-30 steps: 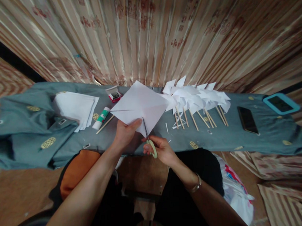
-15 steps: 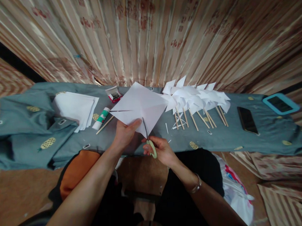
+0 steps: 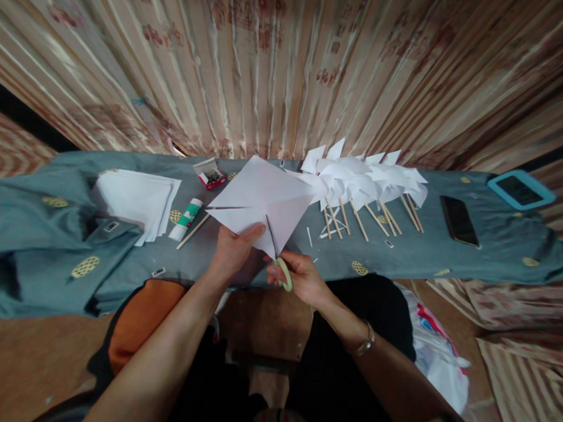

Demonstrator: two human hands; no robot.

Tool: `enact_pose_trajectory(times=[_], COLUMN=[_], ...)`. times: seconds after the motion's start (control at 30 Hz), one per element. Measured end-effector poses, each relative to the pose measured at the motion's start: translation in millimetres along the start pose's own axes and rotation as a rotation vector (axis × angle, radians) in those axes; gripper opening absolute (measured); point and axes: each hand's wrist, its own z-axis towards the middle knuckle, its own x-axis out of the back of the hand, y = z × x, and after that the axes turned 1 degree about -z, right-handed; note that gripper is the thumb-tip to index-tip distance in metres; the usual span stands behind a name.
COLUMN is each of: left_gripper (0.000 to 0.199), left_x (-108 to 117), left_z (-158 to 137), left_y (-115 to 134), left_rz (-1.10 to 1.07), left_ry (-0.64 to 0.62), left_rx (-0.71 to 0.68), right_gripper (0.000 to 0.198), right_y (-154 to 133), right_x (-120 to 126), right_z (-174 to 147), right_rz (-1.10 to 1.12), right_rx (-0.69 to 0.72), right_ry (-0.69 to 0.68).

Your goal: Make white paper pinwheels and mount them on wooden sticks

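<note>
Scissors (image 3: 279,260) gripped in right hand (image 3: 301,279) cut the paper square (image 3: 263,201), which left hand (image 3: 233,251) pinches taut above the counter (image 3: 401,253).

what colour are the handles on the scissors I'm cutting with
Pale yellow-green, seen in the head view on the scissors in the right hand.

No legible text anywhere, the glue stick (image 3: 186,218) label and curtain (image 3: 288,68) motifs perhaps too blurred
</note>
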Motion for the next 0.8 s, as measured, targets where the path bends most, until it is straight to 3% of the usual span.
enact_pose_trajectory(times=[0.8], left_gripper=[0.026], left_x=[-4.6], left_z=[-7.0], left_y=[5.9], left_rz=[0.055], left_ry=[-0.048], left_rx=[0.056], right_gripper=[0.045], right_y=[-0.6], right_x=[0.6], right_z=[0.3], right_rz=[-0.035], right_rx=[0.004], right_ry=[0.031])
